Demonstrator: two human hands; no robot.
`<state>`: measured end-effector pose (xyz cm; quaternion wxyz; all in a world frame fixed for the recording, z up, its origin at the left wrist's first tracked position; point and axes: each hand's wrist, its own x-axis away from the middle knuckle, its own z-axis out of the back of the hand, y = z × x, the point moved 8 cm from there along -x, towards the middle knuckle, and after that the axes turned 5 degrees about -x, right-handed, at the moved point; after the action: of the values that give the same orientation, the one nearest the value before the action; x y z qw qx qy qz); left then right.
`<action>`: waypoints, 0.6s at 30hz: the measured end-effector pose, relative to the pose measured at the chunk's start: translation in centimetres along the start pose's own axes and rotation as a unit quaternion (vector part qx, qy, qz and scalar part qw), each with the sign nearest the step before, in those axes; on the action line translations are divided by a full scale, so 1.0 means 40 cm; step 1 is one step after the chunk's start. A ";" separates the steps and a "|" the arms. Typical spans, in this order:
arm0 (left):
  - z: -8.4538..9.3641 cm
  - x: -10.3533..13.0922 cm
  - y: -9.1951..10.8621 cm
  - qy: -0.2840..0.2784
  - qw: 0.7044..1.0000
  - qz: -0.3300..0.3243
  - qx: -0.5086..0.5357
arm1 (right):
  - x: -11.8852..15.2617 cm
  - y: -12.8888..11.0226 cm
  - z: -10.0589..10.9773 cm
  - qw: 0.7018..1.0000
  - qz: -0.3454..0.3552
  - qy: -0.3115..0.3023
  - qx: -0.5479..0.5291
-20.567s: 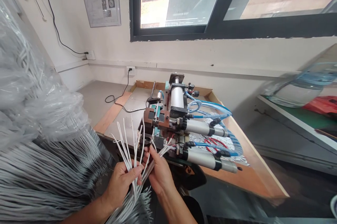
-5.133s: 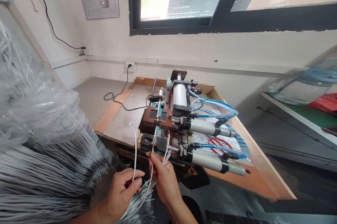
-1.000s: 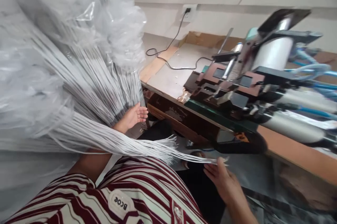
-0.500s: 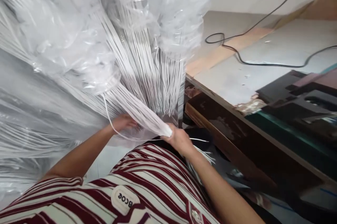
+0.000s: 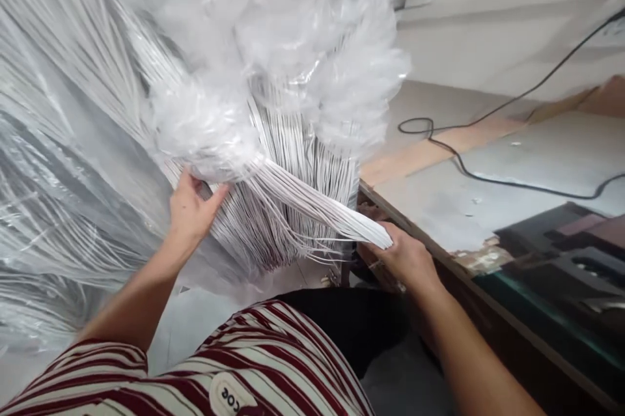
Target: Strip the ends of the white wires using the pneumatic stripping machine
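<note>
A bundle of thin white cords, possibly wires, stretches right from under crumpled clear plastic sheeting. My right hand is closed around the bundle's right end. Several loose strands sag below the gripped part. At the lower edge of the plastic is my left hand, thumb and fingers spread apart. Its fingertips touch the plastic and are partly hidden by it. More white cords hang in dense rows behind the bundle, their upper parts covered by plastic.
To the right stands a table with a black cable looping across its top. Dark equipment sits on its near side. More plastic-wrapped cords hang at the left. Pale floor shows below.
My right hand has moved right and pulled the bundle out straighter. My left hand has gone up and left to the edge of the plastic. The view has shifted.
</note>
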<state>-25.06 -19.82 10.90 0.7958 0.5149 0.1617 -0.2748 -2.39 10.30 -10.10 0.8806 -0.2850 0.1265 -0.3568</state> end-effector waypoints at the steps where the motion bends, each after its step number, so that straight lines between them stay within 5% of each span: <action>1: -0.011 -0.008 -0.003 0.014 1.000 -0.007 -0.021 | 0.001 0.000 0.000 1.000 0.001 0.001 0.002; 6: -0.074 -0.054 0.020 0.064 0.995 -0.072 0.007 | 0.003 -0.005 -0.025 0.999 0.011 -0.025 -0.017; 9: -0.073 -0.054 0.007 0.060 0.996 -0.036 0.050 | 0.002 -0.004 -0.038 0.999 0.009 -0.012 -0.029; 11: -0.057 -0.039 -0.008 0.022 0.993 0.012 0.113 | 0.001 -0.004 -0.043 0.999 0.014 0.000 -0.036; 15: -0.047 -0.006 -0.011 -0.151 0.957 0.103 0.225 | 0.001 -0.012 -0.055 0.998 0.028 -0.011 -0.050; 18: -0.034 -0.002 -0.017 -0.190 0.935 0.151 0.257 | 0.001 -0.022 -0.060 0.998 0.041 -0.013 -0.051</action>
<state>-25.51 -18.76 9.88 0.6847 0.6581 -0.1484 -0.2759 -3.87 8.75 -11.50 0.8802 -0.3286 0.1449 -0.3103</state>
